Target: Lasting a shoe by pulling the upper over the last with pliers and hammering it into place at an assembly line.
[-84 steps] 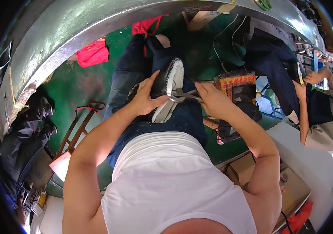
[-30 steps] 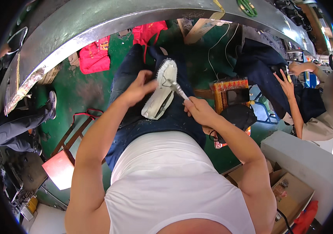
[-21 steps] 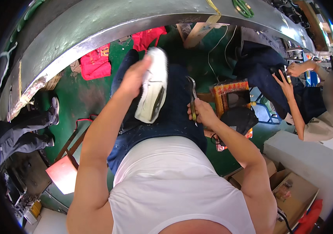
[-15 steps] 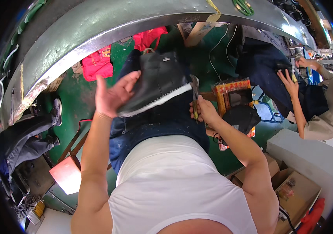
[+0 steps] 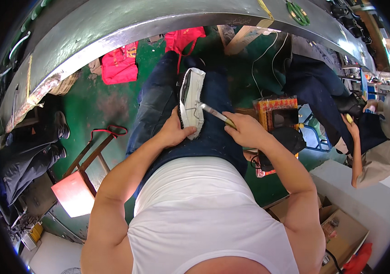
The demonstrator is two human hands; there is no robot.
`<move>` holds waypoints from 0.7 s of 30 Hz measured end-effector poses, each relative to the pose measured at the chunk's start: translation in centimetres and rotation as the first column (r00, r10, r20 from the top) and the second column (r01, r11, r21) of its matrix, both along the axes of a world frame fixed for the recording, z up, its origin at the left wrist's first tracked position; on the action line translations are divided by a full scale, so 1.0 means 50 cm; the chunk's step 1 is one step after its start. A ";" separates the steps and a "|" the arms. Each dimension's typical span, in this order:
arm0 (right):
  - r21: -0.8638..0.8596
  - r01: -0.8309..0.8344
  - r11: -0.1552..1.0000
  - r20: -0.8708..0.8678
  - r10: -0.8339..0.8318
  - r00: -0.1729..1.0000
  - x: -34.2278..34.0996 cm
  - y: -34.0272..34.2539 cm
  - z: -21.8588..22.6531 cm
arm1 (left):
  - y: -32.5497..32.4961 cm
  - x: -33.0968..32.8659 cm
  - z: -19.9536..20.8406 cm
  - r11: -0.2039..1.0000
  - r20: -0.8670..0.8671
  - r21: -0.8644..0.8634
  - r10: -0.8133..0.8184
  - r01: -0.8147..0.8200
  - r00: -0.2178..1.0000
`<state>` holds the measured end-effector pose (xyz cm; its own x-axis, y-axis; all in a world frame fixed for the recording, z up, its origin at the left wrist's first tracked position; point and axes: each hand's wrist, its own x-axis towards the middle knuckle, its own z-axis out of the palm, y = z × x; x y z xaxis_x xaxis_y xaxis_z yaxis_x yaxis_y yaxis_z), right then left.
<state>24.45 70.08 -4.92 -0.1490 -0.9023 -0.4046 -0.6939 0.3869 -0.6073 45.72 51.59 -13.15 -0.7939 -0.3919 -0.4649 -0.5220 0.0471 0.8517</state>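
Observation:
A black boot lies on its side or upside down across my lap, its long white sole (image 5: 192, 98) facing up with rough, uneven edges. My left hand (image 5: 175, 129) is closed round its near end, thumb on the sole. My right hand (image 5: 246, 129) grips a slim metal hand tool (image 5: 214, 113) with a curved tip and a yellowish handle. That tip is at the right side of the sole; whether it touches is hard to tell. Most of the boot's black upper is hidden beneath the sole.
A metal workbench (image 5: 135, 25) curves across the far side. Red cloths (image 5: 119, 64) lie on the green floor beneath it. At my left stands a stool (image 5: 74, 194); at my right, a black cap (image 5: 283, 145). A co-worker (image 5: 378, 150) sits far right, near cardboard boxes (image 5: 346, 233).
The boot has turned so that its sole faces up and its length points away from me. My left hand, open before, now holds it. The tool has swung over toward the sole.

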 end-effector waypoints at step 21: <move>-0.086 -0.331 0.940 -0.340 0.285 0.896 -0.029 -0.087 0.050 | -0.003 0.008 0.009 0.995 0.017 0.052 -0.092 0.091 0.996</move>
